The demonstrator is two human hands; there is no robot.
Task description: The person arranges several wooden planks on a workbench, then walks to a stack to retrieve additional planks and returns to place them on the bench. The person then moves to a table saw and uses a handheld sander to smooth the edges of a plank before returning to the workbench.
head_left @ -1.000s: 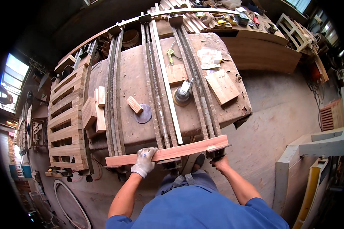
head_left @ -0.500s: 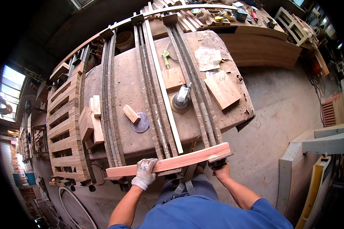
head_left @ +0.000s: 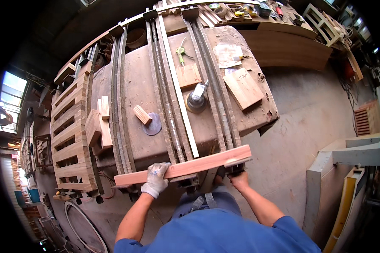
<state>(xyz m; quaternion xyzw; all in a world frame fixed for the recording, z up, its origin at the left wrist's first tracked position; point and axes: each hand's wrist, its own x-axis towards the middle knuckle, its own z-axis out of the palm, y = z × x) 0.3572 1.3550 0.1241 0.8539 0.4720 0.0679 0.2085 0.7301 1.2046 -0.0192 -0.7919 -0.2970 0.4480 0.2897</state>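
Observation:
A long reddish wooden board [head_left: 185,168] lies crosswise over the near ends of three long bar clamps. My left hand [head_left: 155,180], in a pale glove, is closed over the board left of its middle, with fingers on top. Bare, my right hand [head_left: 240,180] is closed under the dark end jaw [head_left: 237,163] of the right bar clamp [head_left: 217,84]; what its fingers grip there is partly hidden. The middle bar clamp [head_left: 166,101] and left bar clamp [head_left: 117,101] run away from me. Between the middle and right clamps, a thin pale strip [head_left: 179,84] stretches to the far side.
Under the clamps is a worn workbench [head_left: 257,116] carrying a round sander [head_left: 196,101], a green air gun [head_left: 180,54], a wooden panel [head_left: 243,87], a small block [head_left: 142,114] and a grey disc [head_left: 152,124]. A slatted wooden frame [head_left: 71,130] stands left; grey framework [head_left: 325,168] stands right.
The whole view has shifted a little, so bench and board appear higher in the picture. Both hands keep their places on the board and the clamp end.

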